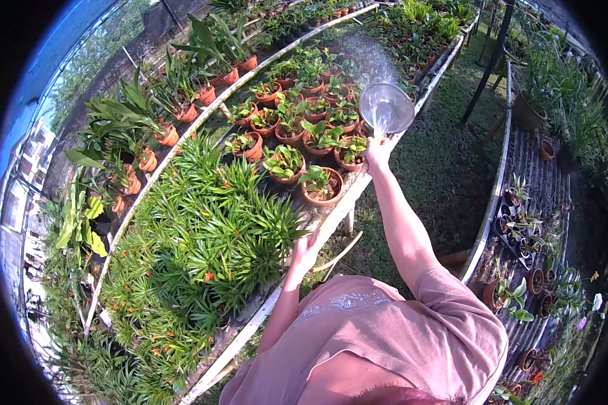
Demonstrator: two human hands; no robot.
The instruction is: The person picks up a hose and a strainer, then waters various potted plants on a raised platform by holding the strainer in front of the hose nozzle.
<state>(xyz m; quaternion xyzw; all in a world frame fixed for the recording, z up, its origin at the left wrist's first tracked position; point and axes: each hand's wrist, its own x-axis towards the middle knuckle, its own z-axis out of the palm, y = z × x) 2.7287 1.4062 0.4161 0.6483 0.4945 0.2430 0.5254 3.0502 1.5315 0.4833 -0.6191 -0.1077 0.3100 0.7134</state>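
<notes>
My right hand (pixel 378 154) is closed at the lower rim of a round grey, shiny, dish-like thing (pixel 386 109), raised over the bench edge. White streaks of water fan across its inside from the hand, and a spray of droplets (pixel 370 62) hangs in the air beyond it. Its handle, if any, is hidden. My left hand (pixel 306 251) lies on the rim of the bench (pixel 331 221), its fingers stretched out beside the leaves, with no held thing visible. Between the hands stand terracotta pots of leafy plants (pixel 321 187), and dense narrow-leaved plants (pixel 209 223) grow at the left.
A row of potted plants (pixel 167 135) lines the bench's far side. Grass (pixel 439 148) runs along the right, with a dark post (pixel 486 67) in it. Past that stands a corrugated bench (pixel 550 202) with small pots. A pale yellow hose-like piece (pixel 341 255) curves below the bench edge.
</notes>
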